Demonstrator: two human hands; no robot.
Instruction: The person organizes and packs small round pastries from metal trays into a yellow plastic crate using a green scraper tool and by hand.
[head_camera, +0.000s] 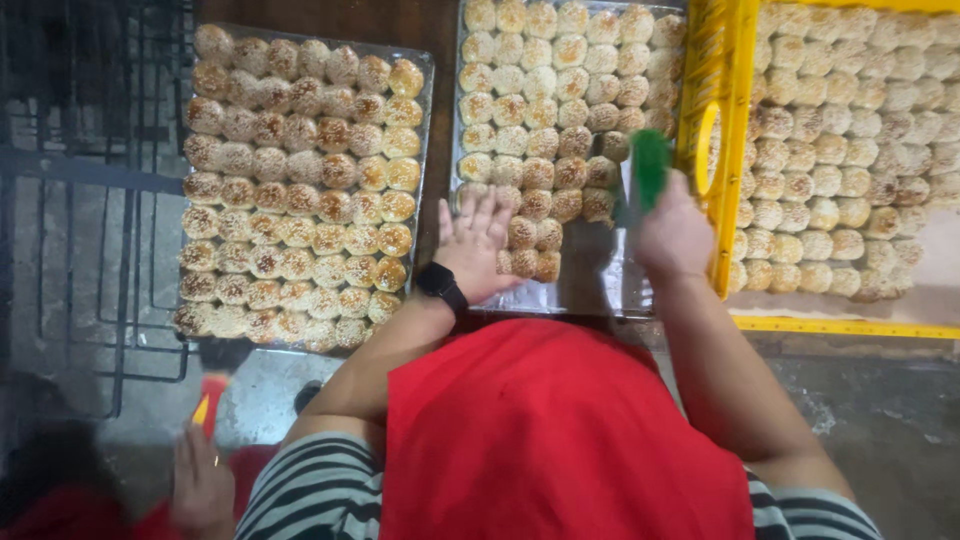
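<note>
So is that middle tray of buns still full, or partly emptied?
Partly emptied. The middle tray shows bare metal at its near right corner, where the right hand holds a green scraper; sesame buns fill the rest.

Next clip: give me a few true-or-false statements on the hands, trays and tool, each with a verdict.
1. The left hand lies flat on the round sesame-topped pastries in the middle metal tray. True.
2. The right hand holds a red tool. False: a green-handled tool.
3. The middle tray is full. False: its lower right is bare.
4. A yellow plastic crate of pastries is on the right. True.
</note>
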